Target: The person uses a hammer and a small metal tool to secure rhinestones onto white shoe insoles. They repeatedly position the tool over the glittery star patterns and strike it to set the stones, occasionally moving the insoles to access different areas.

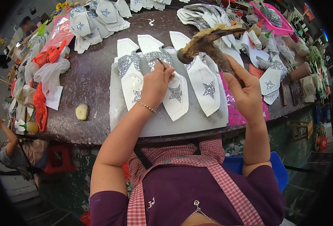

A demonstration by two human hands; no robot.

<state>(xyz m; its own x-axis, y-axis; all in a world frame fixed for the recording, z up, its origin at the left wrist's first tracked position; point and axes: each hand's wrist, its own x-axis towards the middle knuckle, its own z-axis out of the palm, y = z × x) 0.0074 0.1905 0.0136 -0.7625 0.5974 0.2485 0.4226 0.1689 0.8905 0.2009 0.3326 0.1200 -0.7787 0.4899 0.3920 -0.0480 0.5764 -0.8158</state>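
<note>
My left hand [154, 87] is closed around a thin dark punch-like rod [159, 60], most of it hidden by the fingers. It rests over the middle one of three white shoe-upper pieces [174, 107] with silver glitter bands and stars. On either side lie the left piece [130, 84] and the right piece [206, 96], all on a pale board [166, 130]. My right hand [245, 90] grips the handle of a worn hammer [202, 45]. Its head, wrapped in yellowish material, is raised over the right piece's upper part.
Stacks of white and glitter pieces lie at the back left [98, 22] and back right [200, 15]. A round pale lump [82, 112] sits left of the board, near red plastic bags [40, 107]. Right are a pink sheet [236, 113], loose pieces [270, 81] and a pink basket [273, 17].
</note>
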